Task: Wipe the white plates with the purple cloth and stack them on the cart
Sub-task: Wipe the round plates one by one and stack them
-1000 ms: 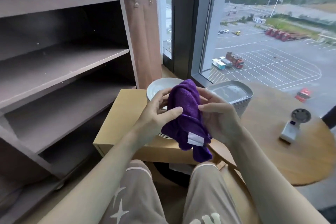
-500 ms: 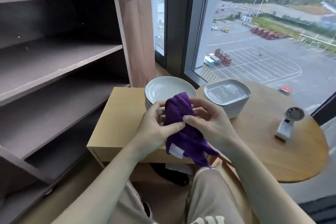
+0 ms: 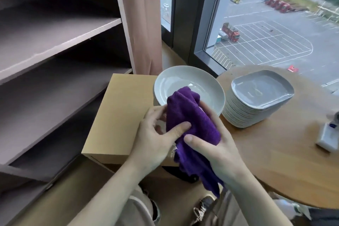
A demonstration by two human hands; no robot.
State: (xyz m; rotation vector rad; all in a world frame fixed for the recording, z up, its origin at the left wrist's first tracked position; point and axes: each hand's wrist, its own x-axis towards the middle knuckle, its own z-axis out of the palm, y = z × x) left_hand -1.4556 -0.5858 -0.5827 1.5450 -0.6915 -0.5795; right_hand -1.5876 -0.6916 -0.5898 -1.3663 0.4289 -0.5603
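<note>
Both hands [image 3: 156, 139] grip purple cloth [image 3: 190, 124], hanging lengthwise downward.

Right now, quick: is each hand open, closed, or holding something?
Left hand: holding the purple cloth, thumb pressed onto it.
Right hand: holding the same cloth, fingers curled round it.

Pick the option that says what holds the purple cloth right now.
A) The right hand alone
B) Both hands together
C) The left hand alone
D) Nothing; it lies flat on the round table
B: the left hand pinches the purple cloth with its thumb on top, and the right hand grips it from the other side.
</note>
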